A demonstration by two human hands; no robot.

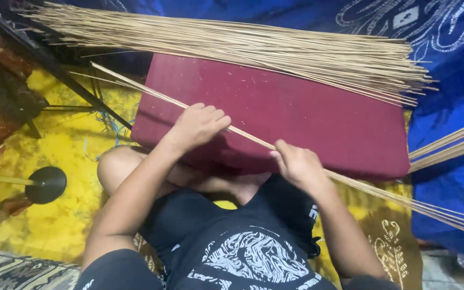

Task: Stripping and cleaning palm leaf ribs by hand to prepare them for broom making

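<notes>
A home floor used as a handicraft spot: the person sits cross-legged on a yellow patterned floor cloth (65, 215), a draped blue batik-printed cloth (447, 64) behind, a flat maroon cushion (296, 107) as work surface, and a large heap of thin tan sticks (243, 45) lying across it

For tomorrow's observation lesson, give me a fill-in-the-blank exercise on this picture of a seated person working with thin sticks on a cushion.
1. Both hands, the left hand and the right hand, grip a thin bundle of sticks lying across a ____ cushion.
2. A much larger pile of sticks rests along the cushion's ____ edge.
3. The cloth to the person's right is ____ with white patterns.
4. The floor mat under the person is mostly ____.

Missing words: maroon; far; blue; yellow
</notes>
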